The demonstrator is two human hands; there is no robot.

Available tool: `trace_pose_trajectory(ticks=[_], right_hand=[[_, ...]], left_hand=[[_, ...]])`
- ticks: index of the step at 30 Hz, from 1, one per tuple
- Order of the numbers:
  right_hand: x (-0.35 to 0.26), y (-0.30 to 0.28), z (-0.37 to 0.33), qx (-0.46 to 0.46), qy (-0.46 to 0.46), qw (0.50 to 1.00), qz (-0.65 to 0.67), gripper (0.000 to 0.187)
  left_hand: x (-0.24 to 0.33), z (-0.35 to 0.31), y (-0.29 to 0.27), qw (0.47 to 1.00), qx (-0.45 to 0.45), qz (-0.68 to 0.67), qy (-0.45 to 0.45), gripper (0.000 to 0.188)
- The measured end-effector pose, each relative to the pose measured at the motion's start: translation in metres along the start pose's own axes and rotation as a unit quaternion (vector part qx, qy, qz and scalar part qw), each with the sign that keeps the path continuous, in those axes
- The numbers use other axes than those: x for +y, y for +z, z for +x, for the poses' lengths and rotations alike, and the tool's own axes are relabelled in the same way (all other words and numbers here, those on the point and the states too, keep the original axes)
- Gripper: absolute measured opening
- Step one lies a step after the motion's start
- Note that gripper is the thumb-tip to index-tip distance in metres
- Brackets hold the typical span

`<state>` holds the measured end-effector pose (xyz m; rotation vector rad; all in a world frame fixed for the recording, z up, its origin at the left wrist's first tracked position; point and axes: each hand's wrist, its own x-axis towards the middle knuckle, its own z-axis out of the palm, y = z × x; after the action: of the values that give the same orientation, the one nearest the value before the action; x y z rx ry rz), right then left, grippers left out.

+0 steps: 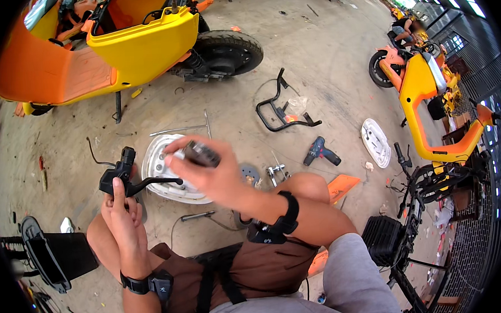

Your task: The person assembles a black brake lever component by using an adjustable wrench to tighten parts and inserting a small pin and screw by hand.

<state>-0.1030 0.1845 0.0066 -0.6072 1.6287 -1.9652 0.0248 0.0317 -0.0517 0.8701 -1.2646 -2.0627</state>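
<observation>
Upright in front of my left knee, my left hand is closed on a black brake lever assembly, its lever arm pointing right and a short cable sticking up from it. My right hand, smeared by motion, is raised to the right of the lever's tip. Between its thumb and fingers is a short, dark, roughly cylindrical piece, too blurred to name. Below both hands a white oval cover lies on the floor, partly hidden by the right hand and the lever.
A cordless drill lies to the right, below a black bent-tube frame. Another white oval cover lies farther right. Yellow-orange scooters stand ahead and at right, near a stripped black frame. A co-worker crouches far right.
</observation>
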Motion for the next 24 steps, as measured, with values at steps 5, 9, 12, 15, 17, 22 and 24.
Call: trace_pose_trajectory(ticks=[5,9,12,15,17,22,24], right_hand=[[-0.029,-0.028,0.019,0.092,-0.018,0.995,-0.021,0.014],[-0.046,-0.064,0.041,0.005,0.002,0.977,-0.213,0.016],[-0.03,-0.094,0.056,-0.055,0.026,0.939,-0.338,0.022],[0.001,-0.13,0.066,-0.072,0.066,0.881,-0.462,0.025],[0.031,-0.161,0.072,-0.068,0.079,0.856,-0.506,0.029],[0.116,-0.228,0.06,-0.037,0.109,0.853,-0.509,0.033],[0.14,-0.24,0.055,-0.035,0.125,0.832,-0.54,0.032]], left_hand=[[0.01,0.002,-0.003,0.984,-0.045,-0.144,-0.092,0.027],[0.015,0.006,-0.001,0.967,-0.042,-0.2,-0.148,0.035],[0.02,0.005,-0.001,0.963,-0.057,-0.207,-0.166,0.031],[0.026,0.006,-0.001,0.957,-0.072,-0.21,-0.187,0.027],[0.023,0.006,-0.01,0.947,-0.083,-0.237,-0.199,0.027],[0.029,0.008,-0.001,0.954,-0.049,-0.207,-0.21,0.025],[0.03,0.009,-0.002,0.952,-0.046,-0.212,-0.214,0.027]])
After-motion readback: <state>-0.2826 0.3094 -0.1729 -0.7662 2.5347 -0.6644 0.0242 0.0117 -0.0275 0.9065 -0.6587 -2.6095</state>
